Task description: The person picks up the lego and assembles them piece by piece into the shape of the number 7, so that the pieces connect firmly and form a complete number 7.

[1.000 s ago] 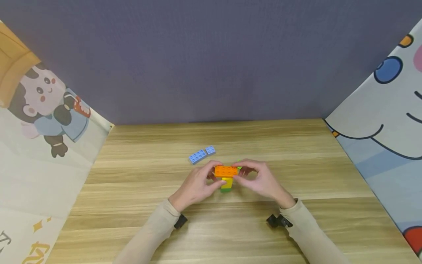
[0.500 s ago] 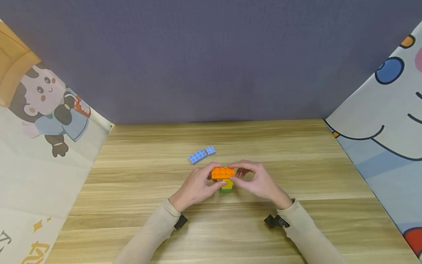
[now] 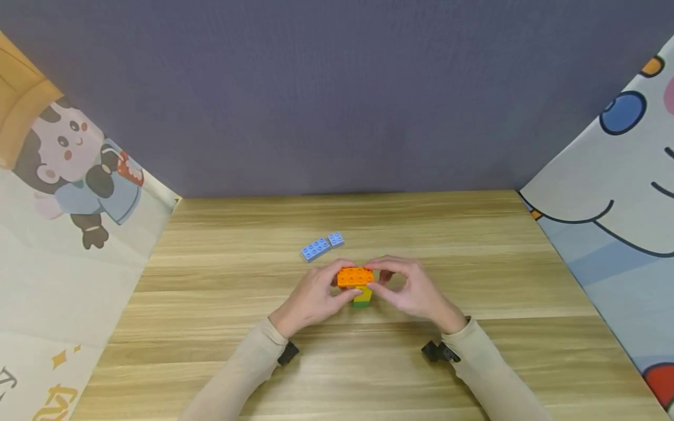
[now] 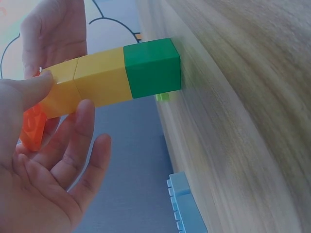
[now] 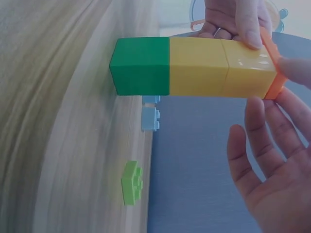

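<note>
A tower stands on the table, with a green block [image 5: 141,66] at the bottom and two yellow blocks [image 4: 103,76] above it. An orange eight-stud brick [image 3: 355,276] lies across the top, its left end reaching past the tower in the head view. My left hand [image 3: 316,295] holds the tower's upper end, thumb against the top yellow block and index finger at the orange brick's far left corner. With thumb and index finger my right hand [image 3: 416,287] pinches the brick's right end. Whether the brick is pressed fully down cannot be told.
Beyond the hands lie a long blue brick [image 3: 315,249] and a small blue brick [image 3: 336,239]. A light green brick [image 5: 130,183] lies on the wooden table [image 3: 447,234], mostly hidden behind the right hand in the head view. A dark panel [image 3: 337,105] rises behind.
Over the first half second the orange brick shifted slightly left and nearer on the tower, the right hand moving with it. Both hands have hardly moved since.
</note>
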The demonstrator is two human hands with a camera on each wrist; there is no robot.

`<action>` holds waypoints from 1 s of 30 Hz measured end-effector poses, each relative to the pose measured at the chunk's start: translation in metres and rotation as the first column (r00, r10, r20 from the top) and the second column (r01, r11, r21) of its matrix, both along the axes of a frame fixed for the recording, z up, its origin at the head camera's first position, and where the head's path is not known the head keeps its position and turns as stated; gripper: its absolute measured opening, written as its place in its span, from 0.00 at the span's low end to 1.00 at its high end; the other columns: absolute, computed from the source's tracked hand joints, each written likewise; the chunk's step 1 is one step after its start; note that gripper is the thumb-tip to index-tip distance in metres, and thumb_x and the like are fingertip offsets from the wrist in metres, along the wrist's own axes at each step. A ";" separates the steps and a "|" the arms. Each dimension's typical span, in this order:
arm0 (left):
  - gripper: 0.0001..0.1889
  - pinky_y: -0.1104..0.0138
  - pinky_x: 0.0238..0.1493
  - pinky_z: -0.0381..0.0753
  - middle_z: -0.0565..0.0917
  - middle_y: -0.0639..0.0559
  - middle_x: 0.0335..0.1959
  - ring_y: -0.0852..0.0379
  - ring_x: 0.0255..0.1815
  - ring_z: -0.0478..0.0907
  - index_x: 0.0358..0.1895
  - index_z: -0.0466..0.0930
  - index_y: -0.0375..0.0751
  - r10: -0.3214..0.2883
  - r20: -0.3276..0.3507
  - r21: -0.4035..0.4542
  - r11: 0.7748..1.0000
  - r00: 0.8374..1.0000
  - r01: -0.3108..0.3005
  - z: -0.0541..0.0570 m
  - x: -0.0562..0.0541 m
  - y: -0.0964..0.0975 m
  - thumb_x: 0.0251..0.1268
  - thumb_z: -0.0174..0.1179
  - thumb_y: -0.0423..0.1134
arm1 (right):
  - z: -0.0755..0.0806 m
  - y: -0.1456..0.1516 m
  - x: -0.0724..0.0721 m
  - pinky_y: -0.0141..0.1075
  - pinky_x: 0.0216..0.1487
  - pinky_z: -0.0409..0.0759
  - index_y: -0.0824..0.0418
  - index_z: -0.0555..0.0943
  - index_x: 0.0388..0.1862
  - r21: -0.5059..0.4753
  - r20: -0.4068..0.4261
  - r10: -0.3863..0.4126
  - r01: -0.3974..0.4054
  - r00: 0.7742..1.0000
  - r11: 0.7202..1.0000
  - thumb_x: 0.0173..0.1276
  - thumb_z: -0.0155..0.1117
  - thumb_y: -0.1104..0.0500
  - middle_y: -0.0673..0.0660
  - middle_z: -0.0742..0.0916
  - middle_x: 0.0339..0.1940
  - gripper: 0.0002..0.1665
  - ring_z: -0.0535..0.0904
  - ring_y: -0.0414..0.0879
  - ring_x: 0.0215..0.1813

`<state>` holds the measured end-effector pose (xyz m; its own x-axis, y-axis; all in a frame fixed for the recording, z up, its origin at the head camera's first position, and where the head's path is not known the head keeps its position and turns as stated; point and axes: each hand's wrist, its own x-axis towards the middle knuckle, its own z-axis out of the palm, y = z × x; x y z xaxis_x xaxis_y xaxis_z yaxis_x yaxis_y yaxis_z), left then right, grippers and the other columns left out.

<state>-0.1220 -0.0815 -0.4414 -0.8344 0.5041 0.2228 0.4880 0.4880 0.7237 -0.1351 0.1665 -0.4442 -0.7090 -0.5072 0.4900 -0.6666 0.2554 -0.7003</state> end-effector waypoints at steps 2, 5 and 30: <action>0.22 0.59 0.47 0.91 0.91 0.53 0.51 0.62 0.43 0.86 0.64 0.80 0.47 -0.001 0.001 -0.001 1.000 1.000 0.001 0.000 0.000 0.000 0.72 0.72 0.44 | 0.001 0.000 0.000 0.38 0.38 0.88 0.62 0.89 0.56 0.010 0.003 -0.006 0.006 1.000 1.000 0.64 0.78 0.69 0.58 0.93 0.50 0.21 0.83 0.37 0.35; 0.21 0.59 0.47 0.91 0.91 0.54 0.51 0.62 0.43 0.86 0.64 0.81 0.47 0.001 0.008 -0.006 1.000 1.000 -0.001 0.001 0.000 0.000 0.72 0.72 0.44 | 0.003 0.000 0.001 0.40 0.36 0.88 0.61 0.89 0.56 0.023 0.004 -0.014 0.014 1.000 1.000 0.65 0.78 0.68 0.57 0.93 0.51 0.20 0.82 0.36 0.34; 0.19 0.59 0.49 0.90 0.91 0.53 0.50 0.63 0.44 0.85 0.62 0.84 0.45 0.019 0.047 -0.031 0.999 0.999 -0.018 0.003 0.002 0.001 0.72 0.72 0.44 | 0.015 0.000 0.004 0.40 0.34 0.87 0.59 0.89 0.56 0.150 0.008 -0.027 0.026 1.000 0.988 0.67 0.77 0.62 0.55 0.93 0.52 0.18 0.80 0.33 0.33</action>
<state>-0.1196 -0.0810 -0.4387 -0.8529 0.4945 0.1674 0.4442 0.5189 0.7303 -0.1309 0.1661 -0.4295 -0.7277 -0.5552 0.4028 -0.6514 0.3752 -0.6595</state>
